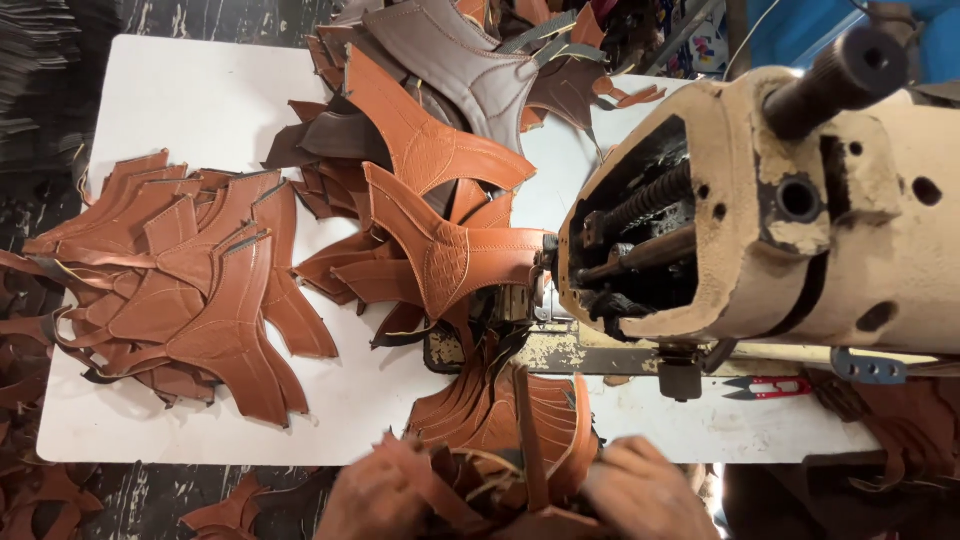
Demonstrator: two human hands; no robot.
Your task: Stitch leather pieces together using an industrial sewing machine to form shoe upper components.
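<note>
My left hand (375, 495) and my right hand (645, 490) are at the bottom edge, both closed on a bundle of tan leather pieces (510, 430) held between them at the table's near edge. The bundle fans upward toward the sewing machine's needle area (540, 295). A tan leather shoe piece (450, 255) lies under the machine head, its tip against the needle area. Fingers are partly hidden by the leather.
A worn beige sewing machine head (800, 210) fills the right side. A stack of tan leather pieces (190, 280) lies at the left on the white table (190, 100). Brown and tan pieces (440, 80) pile at the top. Red thread snips (770, 387) lie under the machine.
</note>
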